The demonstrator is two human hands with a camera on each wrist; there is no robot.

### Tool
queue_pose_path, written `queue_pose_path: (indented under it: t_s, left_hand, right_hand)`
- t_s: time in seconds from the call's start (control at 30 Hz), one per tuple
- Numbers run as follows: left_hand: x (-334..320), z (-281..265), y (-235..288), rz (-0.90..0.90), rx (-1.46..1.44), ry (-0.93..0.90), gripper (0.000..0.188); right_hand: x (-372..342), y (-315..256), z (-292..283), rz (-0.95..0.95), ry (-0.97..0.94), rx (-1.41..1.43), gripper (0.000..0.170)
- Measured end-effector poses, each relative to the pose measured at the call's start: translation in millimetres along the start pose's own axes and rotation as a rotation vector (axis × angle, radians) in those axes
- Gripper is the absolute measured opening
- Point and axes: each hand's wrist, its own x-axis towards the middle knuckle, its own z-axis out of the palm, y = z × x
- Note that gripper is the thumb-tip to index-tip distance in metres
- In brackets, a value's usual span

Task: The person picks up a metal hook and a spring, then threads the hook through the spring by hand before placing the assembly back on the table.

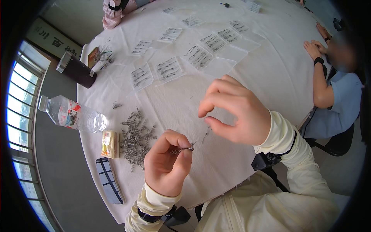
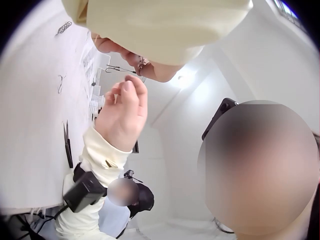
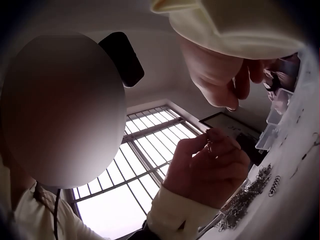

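Observation:
My left hand pinches a small metal spring between thumb and forefinger, above the table's near side. Thin fishhooks stick out past its fingertips in the left wrist view. To the right and a little farther off hovers my right hand, thumb and forefinger curved with a gap between them and nothing seen held. On the cloth below the right hand lies a small hook rig. A heap of metal springs spreads just left of the left hand; one spring lies apart.
Clear plastic trays of hook rigs stand across the table. At the left are a water bottle, a dark tumbler, a tissue pack and a phone. Scissors lie near the right forearm. Another person sits at right.

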Motion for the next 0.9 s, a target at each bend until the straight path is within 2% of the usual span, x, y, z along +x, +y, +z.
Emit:
queue_pose_path:
  t_s: [0.07, 0.13, 0.23, 0.37, 0.53, 0.9]
  left_hand:
    - [0.7, -2.5, -1.4, 0.018, 0.002, -0.020, 0.012]
    - [2.2, -3.6, -1.6, 0.093, 0.127, -0.034, 0.013]
    - [3.9, -5.2, -2.1, 0.133, 0.248, -0.039, 0.012]
    - [4.1, -2.8, -1.7, 0.129, 0.307, -0.027, 0.013]
    - [6.0, -1.1, -4.6, 0.238, 0.428, 0.007, 0.016]
    - [5.7, 0.5, -5.9, 0.339, 0.644, 0.089, 0.015]
  right_hand:
    - [1.9, -6.4, -3.8, -0.049, 0.018, 0.091, 0.016]
    - [1.5, -14.6, -3.8, -0.069, -0.027, 0.252, 0.018]
    - [-0.2, -16.6, 0.5, -0.076, -0.024, 0.285, 0.017]
    - [-2.1, -15.4, 2.5, -0.078, -0.027, 0.282, 0.017]
    - [-3.1, -14.9, 4.9, -0.074, -0.014, 0.269, 0.017]
    - [-4.0, -17.2, 7.9, -0.100, 0.002, 0.144, 0.021]
